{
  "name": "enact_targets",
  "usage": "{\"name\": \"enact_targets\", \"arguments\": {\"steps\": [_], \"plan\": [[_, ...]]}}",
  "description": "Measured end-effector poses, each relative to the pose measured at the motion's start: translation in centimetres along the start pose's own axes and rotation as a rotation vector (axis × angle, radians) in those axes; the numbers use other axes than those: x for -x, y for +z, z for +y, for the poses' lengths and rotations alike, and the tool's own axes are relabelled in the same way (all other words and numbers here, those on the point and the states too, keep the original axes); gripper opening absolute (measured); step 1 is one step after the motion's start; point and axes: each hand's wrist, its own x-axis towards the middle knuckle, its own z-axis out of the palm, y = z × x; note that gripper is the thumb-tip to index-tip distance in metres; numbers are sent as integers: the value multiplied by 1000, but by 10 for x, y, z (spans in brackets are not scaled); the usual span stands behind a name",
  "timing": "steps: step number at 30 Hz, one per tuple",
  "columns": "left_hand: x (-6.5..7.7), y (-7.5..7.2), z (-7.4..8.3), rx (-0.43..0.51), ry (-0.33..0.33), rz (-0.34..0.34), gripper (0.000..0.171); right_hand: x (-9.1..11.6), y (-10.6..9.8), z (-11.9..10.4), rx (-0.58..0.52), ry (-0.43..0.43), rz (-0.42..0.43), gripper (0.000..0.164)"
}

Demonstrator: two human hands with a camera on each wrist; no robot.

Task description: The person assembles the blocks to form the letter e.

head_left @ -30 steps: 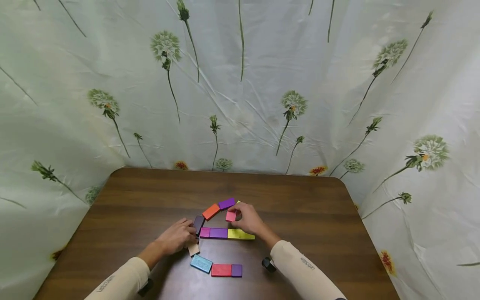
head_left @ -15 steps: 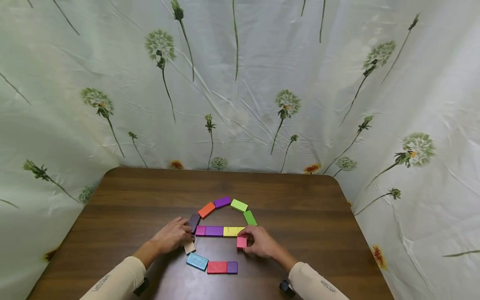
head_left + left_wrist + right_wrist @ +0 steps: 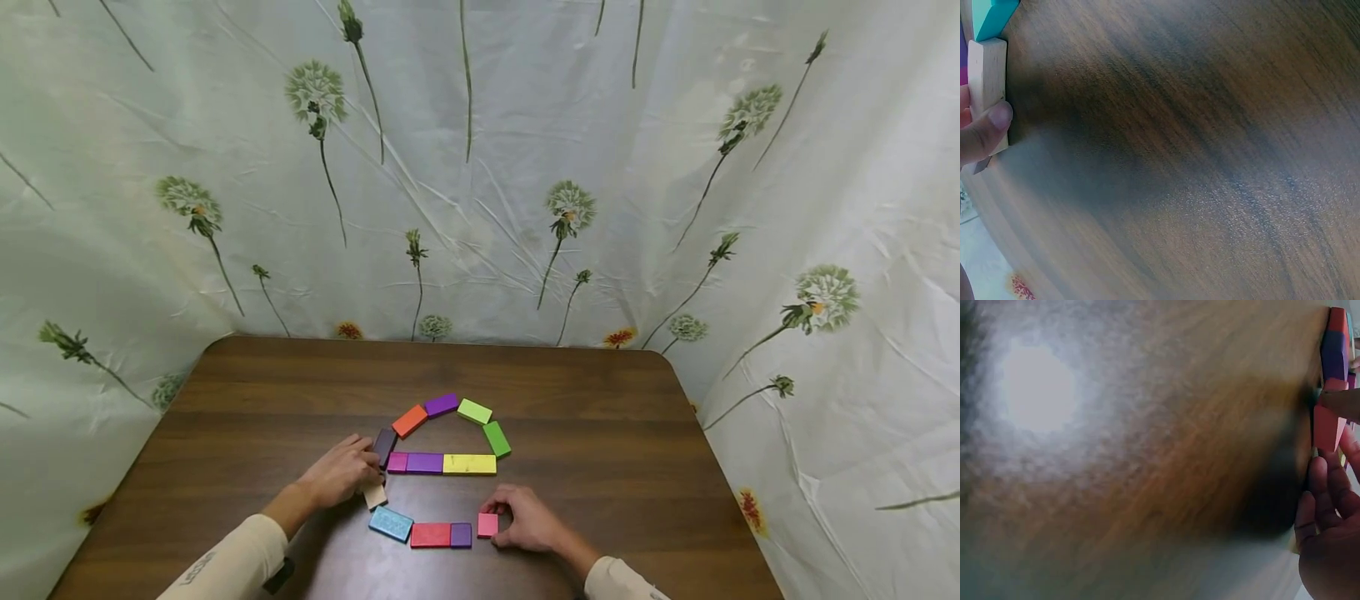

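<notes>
My right hand (image 3: 528, 518) pinches a pink block (image 3: 487, 525) between thumb and fingers, just right of the small purple block (image 3: 461, 535) that ends the near row. In the right wrist view the pink block (image 3: 1327, 428) looks slightly tilted. My left hand (image 3: 341, 473) holds a plain wooden block (image 3: 375, 497), partly covered by the fingers. The left wrist view shows the thumb (image 3: 991, 128) against this block's side. A glittery blue block (image 3: 391, 524) and a red block (image 3: 431, 535) lie in line between the wooden and purple blocks.
A dark block (image 3: 385, 447), an orange block (image 3: 409, 421), a purple block (image 3: 441, 405), a lime block (image 3: 475, 411) and a green block (image 3: 497, 439) form an arch. Inside runs a row ending in a yellow block (image 3: 469, 464). All lie on a brown table (image 3: 600, 417) before a patterned curtain (image 3: 510, 208).
My right hand has carried the pink block from inside the arch towards me, past the yellow block, to the near row's right end. My left hand has stayed at the wooden block.
</notes>
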Motion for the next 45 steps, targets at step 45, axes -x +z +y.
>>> {"name": "enact_targets", "arguments": {"steps": [45], "plan": [[3, -6, 9, -13, -96, -79, 18, 7, 18, 8, 14, -159, 104, 49]]}}
